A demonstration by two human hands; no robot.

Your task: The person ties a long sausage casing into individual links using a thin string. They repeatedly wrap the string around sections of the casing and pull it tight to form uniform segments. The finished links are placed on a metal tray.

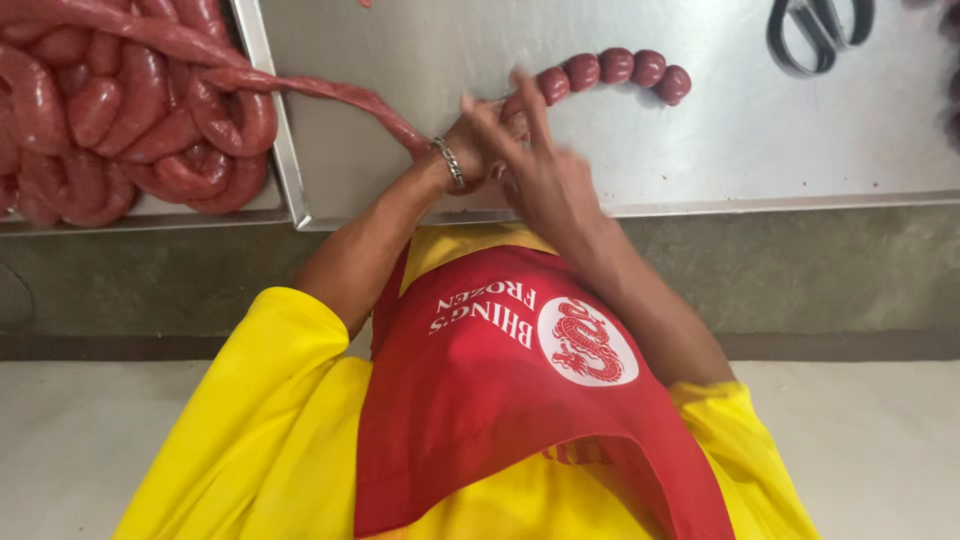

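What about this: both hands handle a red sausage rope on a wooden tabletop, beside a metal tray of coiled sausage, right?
Not wooden: the head view shows a shiny steel tabletop. The left hand and right hand handle the red sausage rope beside the metal tray.

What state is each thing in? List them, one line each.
Long red sausage rope: stretched from the tray to the hands.
Chain of round red sausage links: pinched into balls, curved on the steel table.
Shallow steel tray: holds coiled sausage.
Dark-handled scissors: lying untouched.
Left hand: pinching the rope.
Right hand: fingers spread, blurred.
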